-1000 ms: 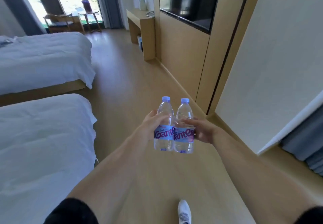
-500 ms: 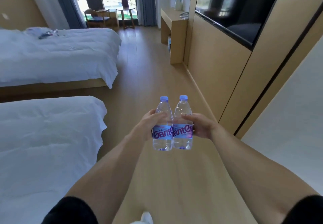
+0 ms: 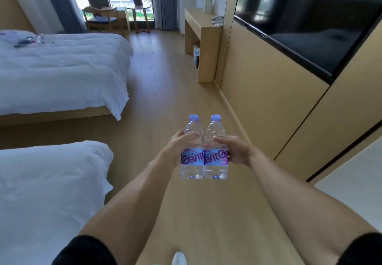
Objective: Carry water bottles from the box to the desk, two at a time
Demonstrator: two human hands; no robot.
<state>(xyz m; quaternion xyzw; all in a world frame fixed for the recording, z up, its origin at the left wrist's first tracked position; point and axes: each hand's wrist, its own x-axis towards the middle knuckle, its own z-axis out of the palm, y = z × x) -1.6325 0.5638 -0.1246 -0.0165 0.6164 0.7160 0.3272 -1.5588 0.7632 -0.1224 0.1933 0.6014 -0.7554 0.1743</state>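
Clear plastic: two water bottles, upright and touching side by side, held in mid-air over the wooden floor (image 3: 165,82). Left hand (image 3: 177,144) grips the left bottle (image 3: 192,151), fingers curled round its body. Right hand (image 3: 237,150) grips the right bottle (image 3: 216,151) likewise. Desk (image 3: 203,27) lies at 12 o'clock, well apart. Two beds (image 3: 62,68) lie at 9 to 10 o'clock.

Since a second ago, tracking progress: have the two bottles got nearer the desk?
Yes. The two bottles have advanced along the floor toward the desk, which now looms larger.
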